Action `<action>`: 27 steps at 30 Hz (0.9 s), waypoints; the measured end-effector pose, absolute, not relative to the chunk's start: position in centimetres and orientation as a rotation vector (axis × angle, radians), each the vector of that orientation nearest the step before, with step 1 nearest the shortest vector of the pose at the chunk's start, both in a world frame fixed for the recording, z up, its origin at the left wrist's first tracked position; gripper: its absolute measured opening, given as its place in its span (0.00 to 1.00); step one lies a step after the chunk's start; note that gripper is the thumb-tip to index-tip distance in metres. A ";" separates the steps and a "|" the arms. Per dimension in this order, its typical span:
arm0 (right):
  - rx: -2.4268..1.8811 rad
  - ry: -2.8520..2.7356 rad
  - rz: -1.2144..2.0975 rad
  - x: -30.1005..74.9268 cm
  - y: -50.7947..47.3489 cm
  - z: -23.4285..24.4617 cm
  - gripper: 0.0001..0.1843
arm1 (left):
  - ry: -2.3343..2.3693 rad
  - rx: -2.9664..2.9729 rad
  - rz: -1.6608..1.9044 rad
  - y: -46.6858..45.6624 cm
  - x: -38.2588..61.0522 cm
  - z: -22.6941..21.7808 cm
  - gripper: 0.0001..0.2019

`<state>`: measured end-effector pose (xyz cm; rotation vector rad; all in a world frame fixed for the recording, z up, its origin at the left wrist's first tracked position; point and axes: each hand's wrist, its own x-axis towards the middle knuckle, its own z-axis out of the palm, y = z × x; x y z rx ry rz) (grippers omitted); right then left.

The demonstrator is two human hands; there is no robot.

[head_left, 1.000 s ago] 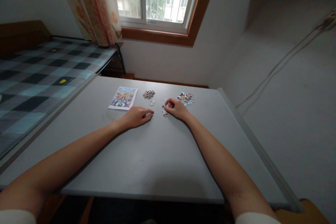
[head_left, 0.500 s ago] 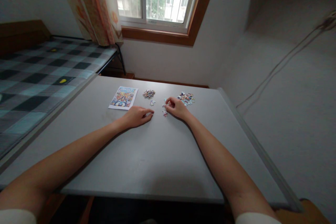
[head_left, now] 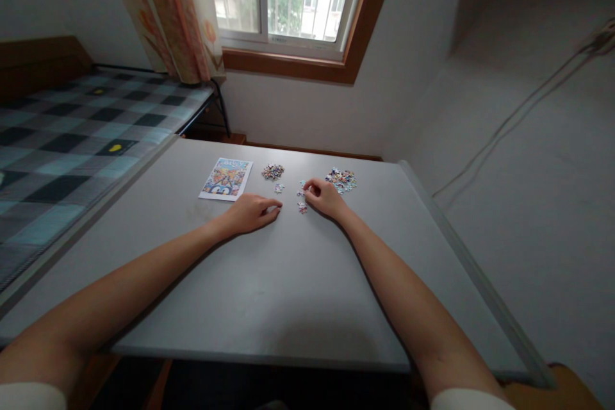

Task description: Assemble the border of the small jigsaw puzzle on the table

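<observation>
My left hand [head_left: 250,213] rests on the table just below a printed picture sheet [head_left: 225,179]. Its index finger and thumb stretch to the right, a little apart, with nothing seen between them. My right hand [head_left: 327,197] is curled, its fingertips pinched beside a few light jigsaw pieces [head_left: 301,192]. Whatever may be in the pinch is too small and covered to make out. Below those fingertips lies a pinkish cluster of jigsaw pieces [head_left: 302,207]. Another pale cluster of jigsaw pieces [head_left: 279,188] lies between the hands, further back.
A heap of jigsaw pieces [head_left: 273,172] stands at the back middle, and a wider spread of colourful pieces [head_left: 342,179] lies behind my right hand. The grey table [head_left: 250,307] meets a checked bed [head_left: 72,141] on the left and a wall on the right.
My right hand has shifted very slightly to the right, showing more of the pieces beside its fingertips. My left hand stays in place.
</observation>
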<state>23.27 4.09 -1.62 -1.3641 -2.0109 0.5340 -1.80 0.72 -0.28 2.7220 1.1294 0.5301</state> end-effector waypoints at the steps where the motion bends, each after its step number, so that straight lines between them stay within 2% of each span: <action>1: -1.364 -2.007 0.528 23.3 4.1 -1.7 0.08 | 1.129 2.722 0.528 0.7 -1.8 -0.3 0.16; 27: -1.357 -2.066 0.541 23.1 3.9 -1.2 0.06 | 1.115 2.726 0.539 0.8 -1.8 -0.3 0.16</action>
